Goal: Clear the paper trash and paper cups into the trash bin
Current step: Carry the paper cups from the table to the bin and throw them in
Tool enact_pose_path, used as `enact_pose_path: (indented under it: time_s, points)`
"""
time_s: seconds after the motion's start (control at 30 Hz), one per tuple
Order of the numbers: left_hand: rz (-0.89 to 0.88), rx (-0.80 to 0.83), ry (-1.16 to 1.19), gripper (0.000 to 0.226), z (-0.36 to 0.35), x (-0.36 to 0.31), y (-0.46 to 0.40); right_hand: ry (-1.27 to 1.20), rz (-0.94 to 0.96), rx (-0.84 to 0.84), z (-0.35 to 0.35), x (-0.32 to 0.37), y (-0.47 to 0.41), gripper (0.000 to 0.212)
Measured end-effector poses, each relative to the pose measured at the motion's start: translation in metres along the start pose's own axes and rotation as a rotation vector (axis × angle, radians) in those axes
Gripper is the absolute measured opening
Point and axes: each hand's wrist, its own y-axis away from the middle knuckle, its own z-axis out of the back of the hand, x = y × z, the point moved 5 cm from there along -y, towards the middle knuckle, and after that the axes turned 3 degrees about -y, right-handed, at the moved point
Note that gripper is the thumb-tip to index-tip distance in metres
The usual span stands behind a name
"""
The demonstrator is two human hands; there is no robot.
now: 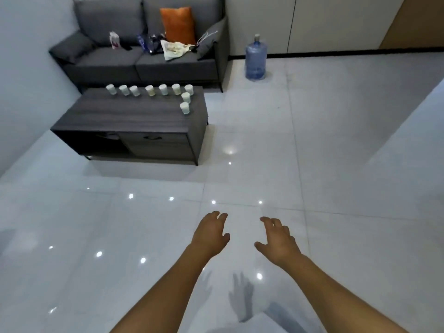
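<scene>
Nine white paper cups [163, 89] stand upright on the table [125, 118]; both hands' grips loose, holding nothing.

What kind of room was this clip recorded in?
Probably an office lounge or waiting area: a grey sofa, a low dark coffee table lined with paper cups, and a water-cooler bottle on glossy tile.

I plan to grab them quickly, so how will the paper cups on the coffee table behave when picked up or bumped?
The paper cups look small and thin-walled, so they are probably light and crush under a hard squeeze. They stand upright close together near the edge of the coffee table, so a bump may tip one. Whether they hold liquid cannot be seen.
</scene>
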Motion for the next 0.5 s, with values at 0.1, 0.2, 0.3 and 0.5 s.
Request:
enact_pose_path:
  time_s: [0.1,0.2,0.3,0.5]
  points:
    - [0.037,-0.007,0.053,0.062,0.022,0.01,-0.048,0.034,0.037,0.024,0.023,0.018,-0.053,0.074]
    - [0.069,-0.032,0.089,0.062,0.046,0.017,-0.108,0.066,0.072,0.023,0.054,0.031,-0.116,0.074]
    - [0.107,-0.065,0.126,0.06,0.073,0.02,-0.171,0.097,0.12,0.027,0.091,0.044,-0.18,0.072]
    - [0.187,-0.102,0.197,0.059,0.128,0.02,-0.286,0.12,0.221,0.044,0.172,0.08,-0.296,0.07]
